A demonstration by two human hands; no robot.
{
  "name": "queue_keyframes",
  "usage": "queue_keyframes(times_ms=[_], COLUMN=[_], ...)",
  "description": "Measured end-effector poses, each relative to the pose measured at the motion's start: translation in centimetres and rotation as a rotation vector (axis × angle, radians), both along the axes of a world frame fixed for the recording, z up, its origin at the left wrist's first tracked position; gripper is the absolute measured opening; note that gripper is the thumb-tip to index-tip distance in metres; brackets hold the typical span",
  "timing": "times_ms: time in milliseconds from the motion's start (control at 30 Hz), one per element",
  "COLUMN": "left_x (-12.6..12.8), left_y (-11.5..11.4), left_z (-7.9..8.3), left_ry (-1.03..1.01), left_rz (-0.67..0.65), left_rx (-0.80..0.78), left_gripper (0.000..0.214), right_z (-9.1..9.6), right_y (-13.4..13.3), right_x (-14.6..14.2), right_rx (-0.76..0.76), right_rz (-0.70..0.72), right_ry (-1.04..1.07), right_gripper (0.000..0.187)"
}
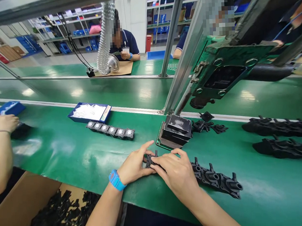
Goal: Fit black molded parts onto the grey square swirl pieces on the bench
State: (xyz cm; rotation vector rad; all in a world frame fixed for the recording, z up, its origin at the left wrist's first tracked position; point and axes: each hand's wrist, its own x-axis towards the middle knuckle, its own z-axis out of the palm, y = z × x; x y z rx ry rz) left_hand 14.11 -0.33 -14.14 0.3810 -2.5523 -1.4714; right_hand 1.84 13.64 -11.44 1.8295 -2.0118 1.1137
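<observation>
both hands [155,167] on black part strip [214,178]

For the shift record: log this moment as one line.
left hand: on black part strip | right hand: grips same strip | beside: black fixture block | surface: green bench

Bare forearms, no sleeves; a bright blue watch [116,180] on the left wrist.
</observation>
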Motion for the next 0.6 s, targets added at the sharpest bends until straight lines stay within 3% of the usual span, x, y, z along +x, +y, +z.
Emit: queue_keyframes(times_ms=[167, 367, 600], left_x=[-0.1, 0.2, 0.1], left_y=[0.0, -0.4, -0.7], left_z=[0.1, 0.2, 1.0], left_ry=[0.016, -0.026, -0.073], left_rz=[-0.007, -0.01, -0.025], left_rx=[0.007, -0.079, -0.135], left_gripper=[0.083, 0.042, 0.037], right_z=[0.2, 0.0, 0.1], right_y=[-0.1, -0.4, -0.4], right_x=[0.1, -0.1, 0.2], right_rx=[0.078, 0.157, 0.227], right_rz=[-0.028, -0.063, -0.039], right_ry=[0.019, 0.086, 0.066], right_gripper=[0.007, 0.006, 0.007])
